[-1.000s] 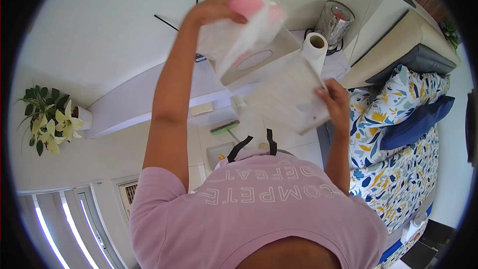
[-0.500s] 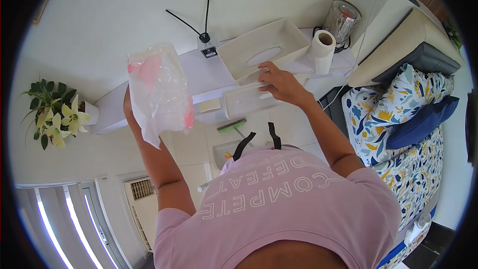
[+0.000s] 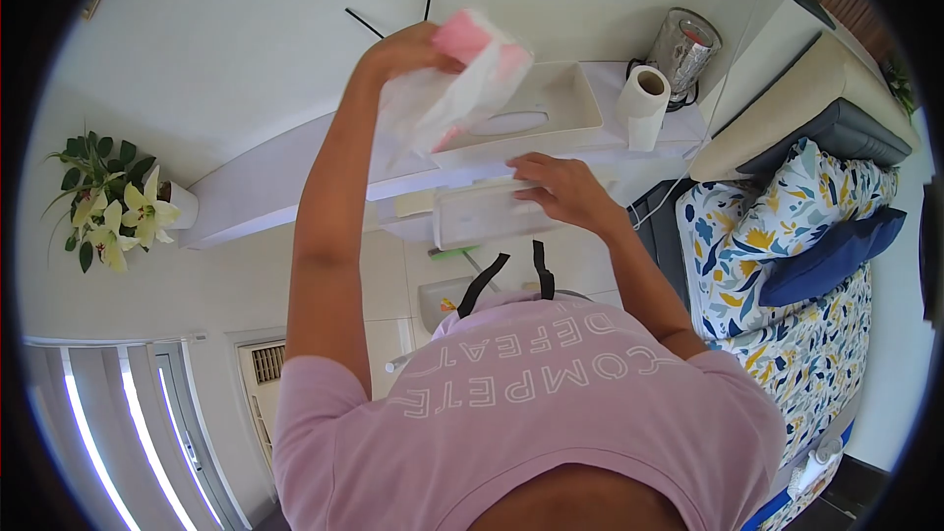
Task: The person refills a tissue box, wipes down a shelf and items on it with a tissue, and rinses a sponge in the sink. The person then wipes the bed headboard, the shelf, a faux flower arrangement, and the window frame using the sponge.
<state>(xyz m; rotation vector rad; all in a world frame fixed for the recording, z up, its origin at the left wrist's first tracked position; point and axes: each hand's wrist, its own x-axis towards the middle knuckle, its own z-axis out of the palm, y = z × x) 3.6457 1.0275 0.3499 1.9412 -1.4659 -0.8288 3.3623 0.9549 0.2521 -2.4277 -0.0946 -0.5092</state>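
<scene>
My left hand (image 3: 408, 51) grips a soft plastic-wrapped pack (image 3: 470, 88), white and clear with pink patches, that looks like tissues and is smeared by motion. It hangs over the left part of a white tissue box cover (image 3: 580, 103), which lies open side up and shows an oval slot in its bottom. My right hand (image 3: 568, 192) is just in front of the cover. Its curled fingers are at the upper edge of a white rectangular panel (image 3: 482, 219), seemingly pinching it; the exact contact is blurred.
On the white shelf (image 3: 265, 187) stand a paper towel roll (image 3: 644, 113) and a silvery cylindrical lamp (image 3: 685, 49). Diffuser sticks (image 3: 429, 2) rise behind my left hand. Potted lilies (image 3: 118, 211) are at the left, a bed (image 3: 787, 334) at the right. A dustpan (image 3: 438, 305) is on the floor.
My left hand has swung up and right, bringing the pack from beside the diffuser to over the tissue box cover. My right hand has come slightly down and right, away from the cover.
</scene>
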